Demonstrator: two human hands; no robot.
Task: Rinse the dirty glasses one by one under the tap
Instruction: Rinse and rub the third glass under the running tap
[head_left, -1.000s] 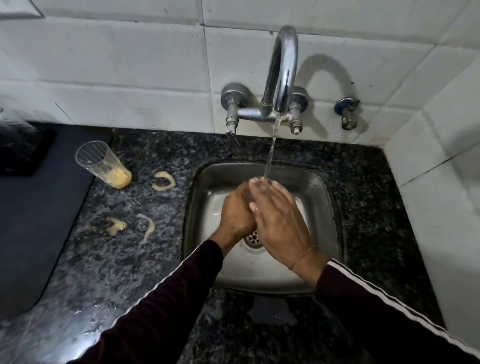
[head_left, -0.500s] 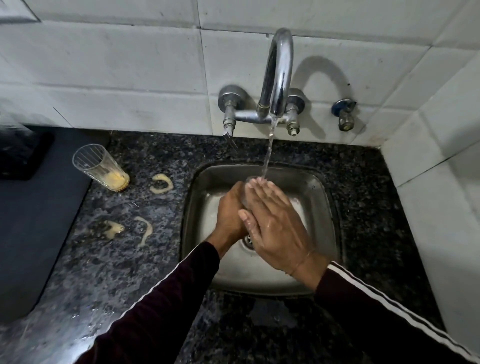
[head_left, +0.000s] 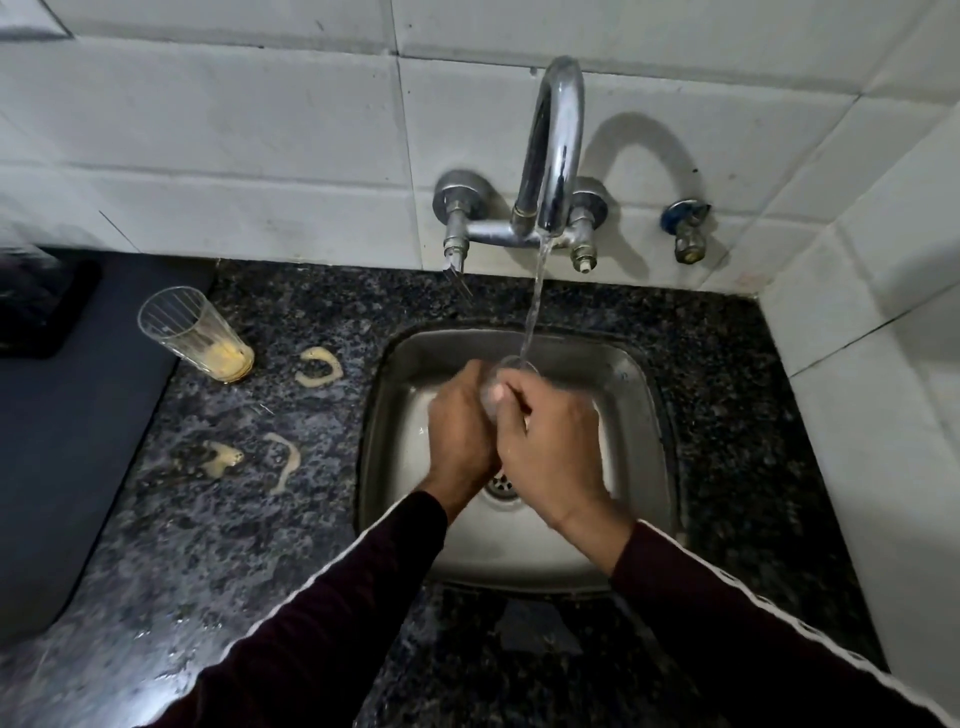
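Over the steel sink (head_left: 639, 395) I hold a clear glass (head_left: 506, 370) upright between both hands, its rim under the water stream from the chrome tap (head_left: 553, 150). My left hand (head_left: 460, 434) wraps its left side. My right hand (head_left: 545, 452) curls around its right side, fingers bent over the wall. Most of the glass is hidden by my hands. A second glass (head_left: 195, 335) with yellow residue at its bottom stands on the dark granite counter (head_left: 208, 545) to the left of the sink.
Yellow ring-shaped spills (head_left: 318, 368) and smears (head_left: 283, 460) mark the counter between the dirty glass and the sink. A dark mat or stove surface (head_left: 57, 441) lies at far left. White tiled walls rise behind and to the right. A small valve (head_left: 687, 228) sits right of the tap.
My right hand went from lying flat with straight fingers over the glass to curling around it. The glass rim now shows under the stream. The left hand kept its hold.
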